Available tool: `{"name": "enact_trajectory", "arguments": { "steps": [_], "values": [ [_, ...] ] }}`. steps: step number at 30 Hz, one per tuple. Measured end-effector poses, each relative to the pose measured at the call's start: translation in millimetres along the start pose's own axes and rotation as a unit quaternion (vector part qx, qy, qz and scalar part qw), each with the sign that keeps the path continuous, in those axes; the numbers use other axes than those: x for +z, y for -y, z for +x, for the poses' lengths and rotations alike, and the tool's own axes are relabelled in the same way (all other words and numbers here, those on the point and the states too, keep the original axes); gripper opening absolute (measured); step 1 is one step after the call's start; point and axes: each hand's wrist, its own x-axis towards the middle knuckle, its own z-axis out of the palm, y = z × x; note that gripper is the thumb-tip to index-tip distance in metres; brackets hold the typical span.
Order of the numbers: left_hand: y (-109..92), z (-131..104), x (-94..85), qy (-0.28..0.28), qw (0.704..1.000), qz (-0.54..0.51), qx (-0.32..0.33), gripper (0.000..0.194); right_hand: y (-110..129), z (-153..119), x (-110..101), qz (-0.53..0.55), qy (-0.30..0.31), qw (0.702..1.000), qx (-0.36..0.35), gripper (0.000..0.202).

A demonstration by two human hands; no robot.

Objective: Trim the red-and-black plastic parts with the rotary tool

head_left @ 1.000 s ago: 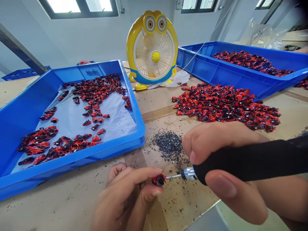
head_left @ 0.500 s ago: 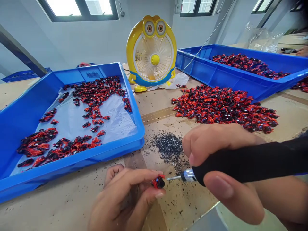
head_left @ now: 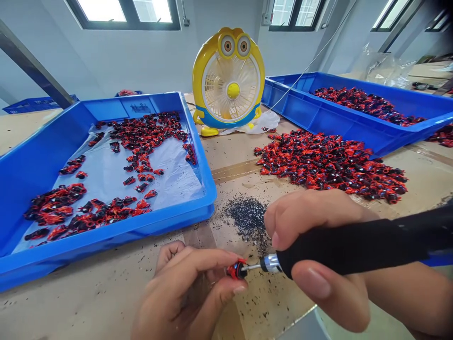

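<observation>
Between thumb and forefinger, my left hand (head_left: 193, 288) pinches a small red and black plastic part (head_left: 235, 270) above the table. My right hand (head_left: 314, 236) is wrapped round a black pen-shaped rotary tool (head_left: 347, 245) with a silver collar and a thin metal bit. The bit's tip meets the black end of the part. Below and beyond the hands, a heap of dark and pale shavings (head_left: 247, 215) lies on the brown tabletop (head_left: 233, 156).
On the left, a blue tray (head_left: 208, 198) holds many similar parts on a white sheet. A large pile of parts (head_left: 329, 160) lies at right, before another blue tray (head_left: 339, 120). A yellow fan (head_left: 232, 89) stands behind. Its pale cord slants up to the right.
The tool has moved left, and its bit now touches the part's black end instead of stopping just short of it. The part is turned slightly in my left fingers.
</observation>
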Motion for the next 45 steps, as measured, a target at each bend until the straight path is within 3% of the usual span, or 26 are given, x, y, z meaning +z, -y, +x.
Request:
{"name": "enact_trajectory", "arguments": {
  "steps": [6, 12, 21, 30, 36, 41, 45],
  "values": [
    [1, 1, -1.4, 0.002, 1.0, 0.021, 0.018, 0.014, -2, 0, 4, 0.003, 0.021, 1.0, -0.01, 0.017],
    [0, 0, 0.2, -0.006, 1.0, 0.008, 0.022, 0.022, 3, -1, 15, 0.005, -0.034, 0.999, 0.005, 0.046],
    [-3, 0, 1.4, -0.023, 0.999, 0.018, 0.017, 0.026, -3, -5, 15, 0.05, -0.013, 0.999, 0.003, 0.021],
    [-3, -2, 4.3, -0.04, 0.999, 0.017, 0.002, 0.021, 0, -3, 15, 0.033, -0.017, 0.999, 0.004, 0.041],
    [-4, -1, 5.5, -0.052, 0.998, 0.023, 0.003, 0.018, 0, -3, 14, 0.037, 0.005, 0.999, 0.007, 0.02],
    [-6, 1, 5.4, -0.054, 0.998, 0.022, 0.005, 0.025, 1, -4, 14, 0.033, -0.015, 0.999, 0.009, 0.034],
    [-6, 0, 4.9, -0.047, 0.999, 0.015, 0.002, 0.021, 0, -5, 10, 0.045, 0.013, 0.999, 0.012, 0.019]
  ]
}}
